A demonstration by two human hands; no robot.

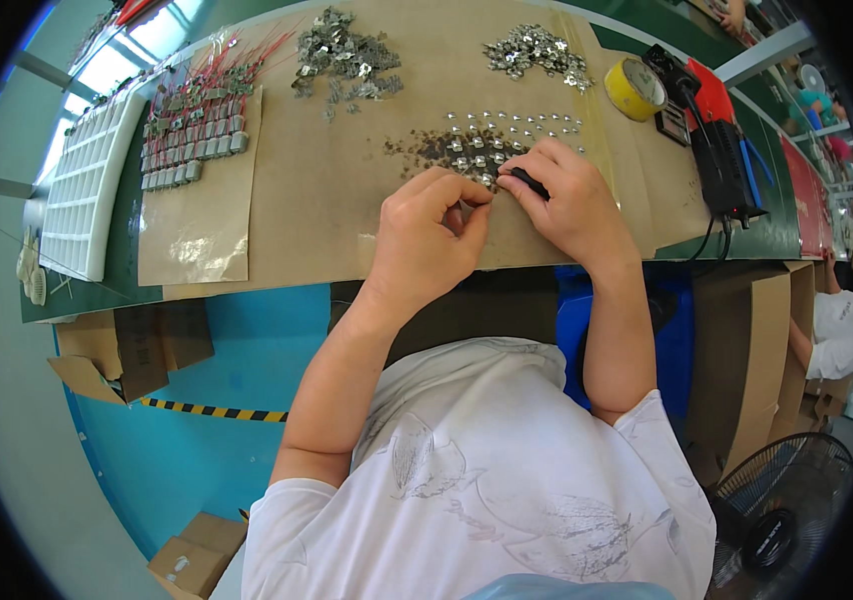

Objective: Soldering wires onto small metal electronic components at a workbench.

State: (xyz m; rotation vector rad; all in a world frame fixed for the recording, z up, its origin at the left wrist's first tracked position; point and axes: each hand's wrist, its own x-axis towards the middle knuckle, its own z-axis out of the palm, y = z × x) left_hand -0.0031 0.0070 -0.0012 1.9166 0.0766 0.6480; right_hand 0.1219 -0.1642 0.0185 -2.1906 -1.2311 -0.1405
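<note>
Brown paper (317, 190), tiny part hidden between fingers (475, 200).

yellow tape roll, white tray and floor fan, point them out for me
yellow tape roll (635, 88), head view, its flat top face
white tray (87, 190), head view, middle of its grid
floor fan (780, 520), head view, its wire guard

We see a bright, evenly lit scene, the light daylight-like and strongest at the upper left, where the windows (137, 45) blow out to near white. We note a soft sheen on the brown paper sheet (197, 240) and small glints off the piles of metal parts (537, 50). Shadows are short and soft; we find a faint one under the left hand (432, 235) and the right hand (567, 200). The fisheye bends the bench edge (247, 290) into a curve, and a black vignette rings the frame. Sharpness holds in the centre; toward the rim, detail smears and colour fringes appear.
</note>
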